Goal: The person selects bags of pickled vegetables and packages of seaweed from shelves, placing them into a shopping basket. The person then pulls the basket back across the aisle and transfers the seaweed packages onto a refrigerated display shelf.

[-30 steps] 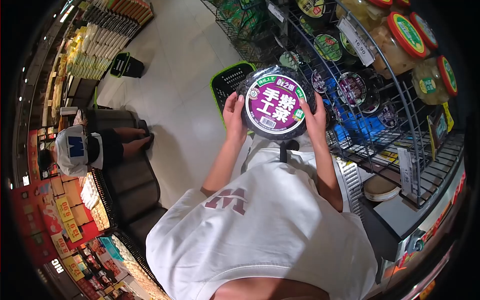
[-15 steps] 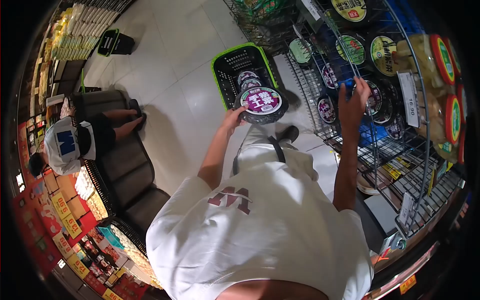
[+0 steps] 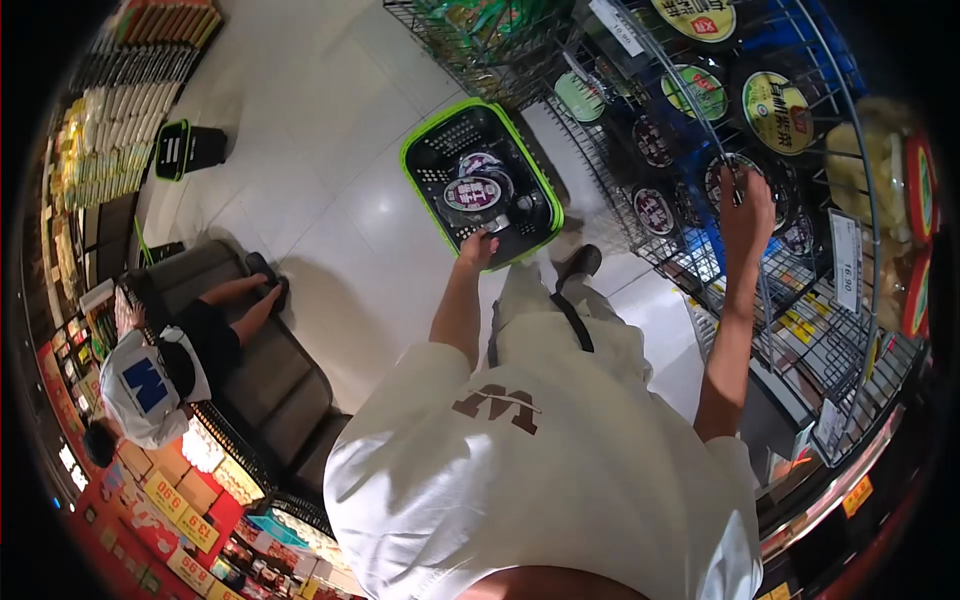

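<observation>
the person's right hand point(image 3: 750, 208) is up at the wire rack point(image 3: 838, 328), to the right of the basket point(image 3: 440, 150), with its fingertips bent in at a round purple-labelled package point(image 3: 716, 185); they seem to touch it, but wires and fingers cover the spot, so whether they have closed on it cannot be told. the left hand point(image 3: 479, 248) is loose and released, its fingers at the near rim of the basket.

inside the basket, beyond those fingers, lie purple-labelled packages point(image 3: 472, 194), at least two, one partly overlapping another. the basket is black with a bright green rim and stands on the pale tiled floor point(image 3: 350, 140). just to the near right of the basket is the person's dark shoe point(image 3: 580, 262).

further right of the basket, the rack also holds a yellow-labelled package point(image 3: 778, 112), a green-labelled package point(image 3: 695, 92) and a price tag point(image 3: 847, 262); red-lidded jars point(image 3: 921, 190) stand at the far right. well to the left of the basket is a second basket point(image 3: 200, 148), also green-rimmed. nearer and left of the basket, another person point(image 3: 160, 385) in a white shirt is beside a dark stand point(image 3: 255, 345).
</observation>
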Demonstrator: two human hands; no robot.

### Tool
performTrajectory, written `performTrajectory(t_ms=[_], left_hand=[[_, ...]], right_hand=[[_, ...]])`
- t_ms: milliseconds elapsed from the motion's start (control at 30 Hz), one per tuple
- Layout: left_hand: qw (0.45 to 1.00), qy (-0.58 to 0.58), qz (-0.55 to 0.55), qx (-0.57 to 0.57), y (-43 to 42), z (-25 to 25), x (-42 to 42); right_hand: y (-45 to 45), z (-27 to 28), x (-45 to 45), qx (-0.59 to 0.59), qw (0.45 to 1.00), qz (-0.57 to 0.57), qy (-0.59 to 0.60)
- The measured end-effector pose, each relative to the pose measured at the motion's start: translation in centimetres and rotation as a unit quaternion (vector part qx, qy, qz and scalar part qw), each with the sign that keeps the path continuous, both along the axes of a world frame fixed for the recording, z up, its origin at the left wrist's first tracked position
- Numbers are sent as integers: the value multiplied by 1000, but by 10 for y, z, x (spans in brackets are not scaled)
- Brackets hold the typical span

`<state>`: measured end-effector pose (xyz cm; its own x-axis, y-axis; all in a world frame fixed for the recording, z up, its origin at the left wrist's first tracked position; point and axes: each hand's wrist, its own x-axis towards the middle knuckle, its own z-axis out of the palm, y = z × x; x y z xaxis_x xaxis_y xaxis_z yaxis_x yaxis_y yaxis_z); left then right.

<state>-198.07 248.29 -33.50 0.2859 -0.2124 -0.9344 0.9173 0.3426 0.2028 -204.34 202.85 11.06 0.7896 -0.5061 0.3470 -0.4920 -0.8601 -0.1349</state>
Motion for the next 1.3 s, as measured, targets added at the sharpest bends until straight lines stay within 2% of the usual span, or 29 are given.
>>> performTrajectory(t_ms=[33,67,133,167,200,233,267,333,400,500,533,567,600,633,667,700,733,800,867,900,933,1000,1133,1300], left_hand=[[993,53,-107,-13,2,-1,12],[981,10,-186,49,-5,-1,12],[925,-88,-330,168,-41,60,33],[911,-130,-360,155,-48,74,39],[895,-171,-382,156,-54,81,44],[877,-213,-403,155,-63,88,51],[857,-254,-422,153,-74,94,57],[893,-235,-360,131,-96,106,65],[878,-258,-377,140,-128,129,61],[821,-382,-423,22,-196,123,28],[810,-441,-385,-34,-230,116,4],[740,-443,-506,9,-262,120,-10],[694,-494,-522,39,-294,149,-37],[633,-556,-538,-7,-321,204,-53],[548,-654,-521,26,-347,231,-69],[449,-746,-489,45,-374,190,-83],[410,-760,-499,75,-396,177,-86],[371,-748,-536,122,-433,172,-83],[340,-733,-567,161,-465,157,-76],[327,-725,-580,178,-475,149,-71],[313,-717,-591,195,-483,142,-67],[300,-699,-611,218,-491,131,-63],[303,-683,-624,227,-494,128,-55],[315,-694,-615,203,-486,148,-61]], right_hand=[[1,1,-2,27,1000,-3,-9],[2,2,-5,54,998,-4,-18],[7,8,-2,84,996,-29,-22],[8,9,-2,102,994,-43,-10],[8,10,-4,121,991,-55,1],[5,9,-4,87,994,-55,43],[2,5,-6,69,996,-34,35],[-4,-7,-10,27,999,11,23],[-8,-14,-14,22,998,56,0],[-7,-11,-20,-5,997,66,32],[-9,-14,-20,-2,997,64,31],[-11,-13,-21,6,997,75,18],[-11,-12,-23,15,996,87,6],[-12,-11,-24,24,995,98,-7],[-14,-13,-27,15,994,106,-32],[-16,-14,-29,20,991,122,-42],[-19,-15,-27,23,989,136,-55],[-17,-19,-26,64,992,108,-8],[-17,-15,-29,70,992,100,19],[-19,-12,-32,94,989,115,0],[-16,-2,-33,159,981,101,36],[-17,-11,-34,143,985,95,26],[-19,7,-35,110,988,100,48],[-16,3,-34,181,978,98,30]])
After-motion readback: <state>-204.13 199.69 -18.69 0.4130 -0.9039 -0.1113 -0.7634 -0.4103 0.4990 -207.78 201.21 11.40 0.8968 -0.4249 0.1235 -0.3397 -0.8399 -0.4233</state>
